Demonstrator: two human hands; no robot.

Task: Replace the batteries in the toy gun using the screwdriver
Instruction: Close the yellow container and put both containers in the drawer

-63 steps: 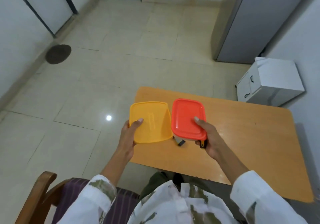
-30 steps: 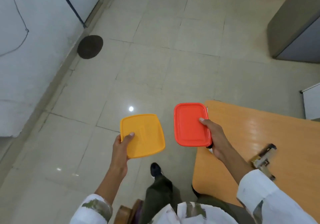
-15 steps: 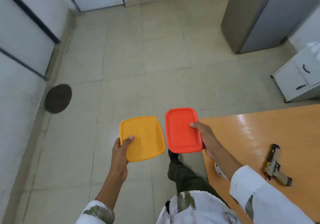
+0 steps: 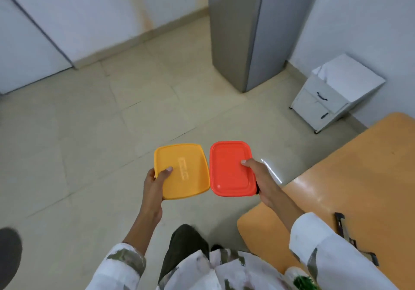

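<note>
Head: toy gun [image 4: 342, 225] apart from right grip [image 4: 261, 180]

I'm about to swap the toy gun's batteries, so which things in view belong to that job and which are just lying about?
Job: toy gun on the wooden table; possibly the yellow lid in the left hand and red lid in the right hand, undersides hidden.
Lying about: grey cabinet, white drawer unit, dark floor mat.
</note>
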